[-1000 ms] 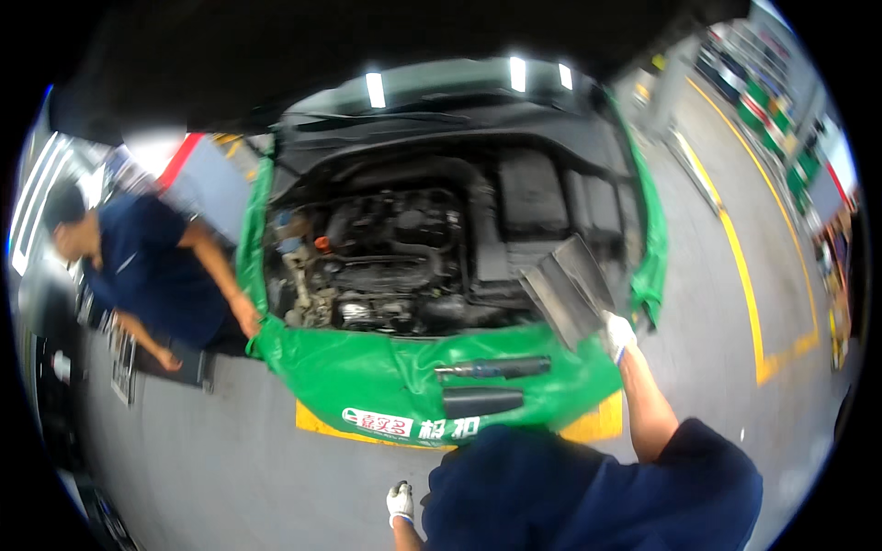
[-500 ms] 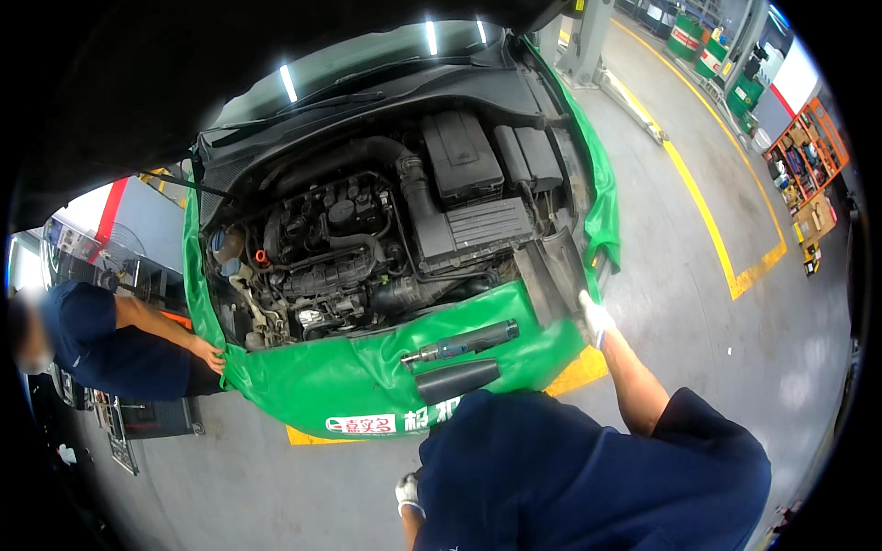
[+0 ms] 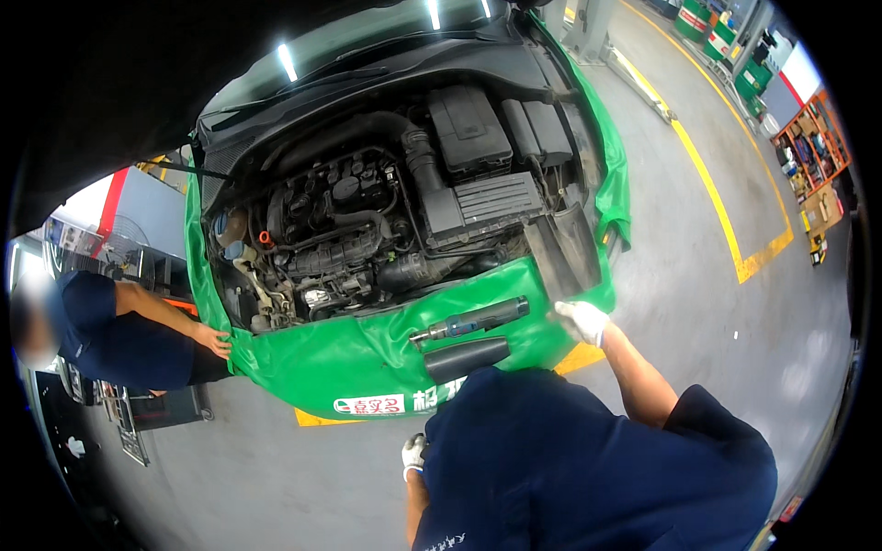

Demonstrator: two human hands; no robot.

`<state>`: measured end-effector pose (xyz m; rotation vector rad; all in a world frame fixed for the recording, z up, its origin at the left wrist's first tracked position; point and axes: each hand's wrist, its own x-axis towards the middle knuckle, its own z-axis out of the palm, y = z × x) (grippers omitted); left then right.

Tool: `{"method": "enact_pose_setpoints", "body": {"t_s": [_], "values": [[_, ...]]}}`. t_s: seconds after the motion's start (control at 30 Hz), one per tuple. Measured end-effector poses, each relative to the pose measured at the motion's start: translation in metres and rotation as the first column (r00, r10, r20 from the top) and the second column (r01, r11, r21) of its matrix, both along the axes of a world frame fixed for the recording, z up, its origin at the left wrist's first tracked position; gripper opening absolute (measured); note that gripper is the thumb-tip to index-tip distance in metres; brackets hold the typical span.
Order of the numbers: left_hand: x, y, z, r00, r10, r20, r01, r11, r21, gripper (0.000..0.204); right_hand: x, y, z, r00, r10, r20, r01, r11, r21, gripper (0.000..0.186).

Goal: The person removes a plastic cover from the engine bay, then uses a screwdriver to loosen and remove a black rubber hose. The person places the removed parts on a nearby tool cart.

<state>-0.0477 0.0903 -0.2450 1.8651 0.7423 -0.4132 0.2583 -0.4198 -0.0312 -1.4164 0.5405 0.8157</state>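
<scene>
our gloved right hand [image 3: 582, 321] is at the near end of the dark panel [image 3: 568, 250], over the green cover [image 3: 322, 363] at a front corner of the engine bay [image 3: 340, 193]; gripping or loose, we can't tell! our left hand [image 3: 415, 455] hangs low, fingers unclear too.

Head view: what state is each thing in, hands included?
Hood, raised
Engine bay, exposed
Green cover, draped along the bay's front and sides
Power tool, lying on the cover
Black piece, lying beside the tool
Dark panel, at the bay's near right corner
Right hand, gloved, at the panel's near end, grip unclear
Left hand, gloved, partly hidden
Co-worker's hand, on the cover's edge
</scene>
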Motion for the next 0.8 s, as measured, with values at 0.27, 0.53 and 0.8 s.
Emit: {"method": "enact_pose_setpoints", "body": {"t_s": [0.27,0.53,0.8], "values": [[-0.027,0.022,-0.014,0.992,0.066,-0.105,-0.072,0.996,-0.059,0.034,0.046,0.046,-0.004,0.989,-0.147,0.034,0.126,0.93,0.346,0.041],[0.073,0.006,0.086,0.975,0.22,0.035,-0.214,0.967,-0.136,0.04,0.153,0.095,-0.054,0.708,0.505,0.494,0.024,0.682,-0.731,0.033],[0.276,-0.05,0.206,0.927,-0.265,0.267,0.216,0.956,0.2,0.034,0.186,0.124,-0.118,0.674,0.566,0.475,0.128,0.543,-0.83,0.031]]}}
